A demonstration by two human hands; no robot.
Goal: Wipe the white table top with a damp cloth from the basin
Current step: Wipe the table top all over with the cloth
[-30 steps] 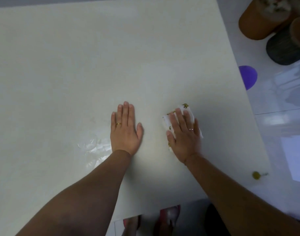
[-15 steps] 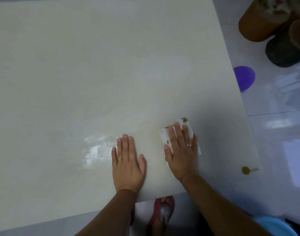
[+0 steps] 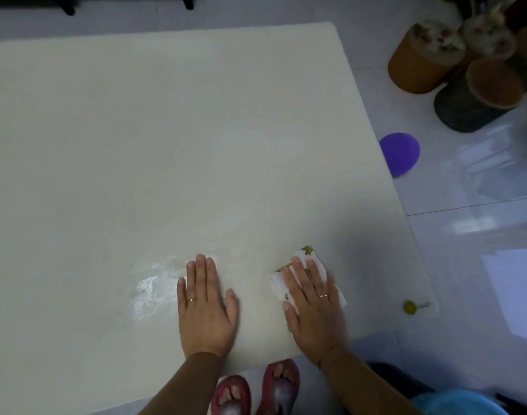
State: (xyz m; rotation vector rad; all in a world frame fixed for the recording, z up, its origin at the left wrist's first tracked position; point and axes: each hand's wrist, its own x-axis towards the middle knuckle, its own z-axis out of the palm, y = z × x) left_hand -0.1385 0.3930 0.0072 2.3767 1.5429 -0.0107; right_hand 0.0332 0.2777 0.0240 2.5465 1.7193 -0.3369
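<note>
The white table top [image 3: 172, 151] fills most of the view. My right hand [image 3: 314, 313] lies flat on a folded white cloth [image 3: 314, 262] with small green and yellow prints, pressing it onto the table near the front edge. Only the cloth's far and side edges show around the fingers. My left hand [image 3: 204, 307] rests palm down on the bare table to the left of the cloth, fingers together and holding nothing. A shiny wet patch [image 3: 150, 290] lies just left of the left hand. The rim of a blue basin [image 3: 462, 402] shows at the bottom right.
Brown and dark round pots [image 3: 465, 82] stand on the tiled floor beyond the table's right edge. A purple round object [image 3: 400, 154] lies on the floor beside that edge. A small yellow-green thing [image 3: 409, 307] sits at the front right corner. My feet in red sandals [image 3: 256, 390] are below the front edge.
Both hands have drawn back toward the front edge of the table, the right one dragging the cloth with it. The view has pulled back, showing the far edge and the basin.
</note>
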